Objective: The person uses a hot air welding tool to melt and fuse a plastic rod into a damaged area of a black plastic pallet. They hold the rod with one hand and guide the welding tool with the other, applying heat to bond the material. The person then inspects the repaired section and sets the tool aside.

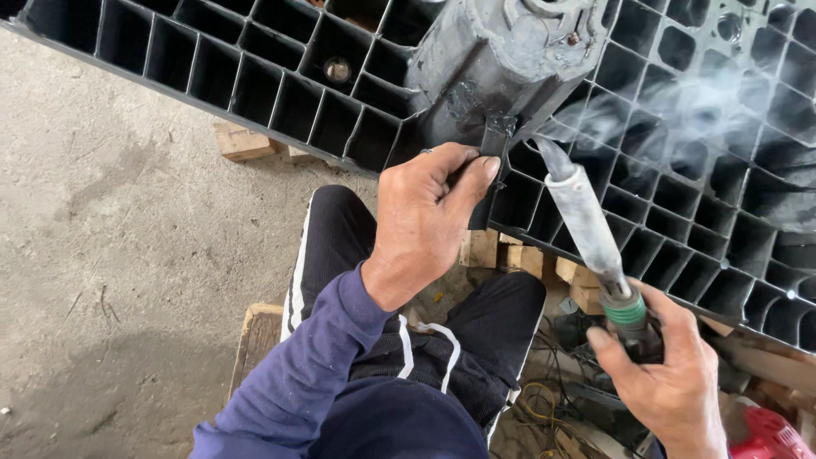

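The left hand (425, 217) pinches a narrow black plastic strip (486, 183) against the near edge of a black gridded pallet (280, 93), at the foot of its grey, scuffed leg block (501, 59). The right hand (671, 382), well apart at the near right, is wrapped around a heating iron (586, 217) whose tip meets the strip; smoke (680, 110) drifts right. Bare concrete floor (110, 255) lies open to the left; wooden blocks (527, 259) crowd beneath the edge.
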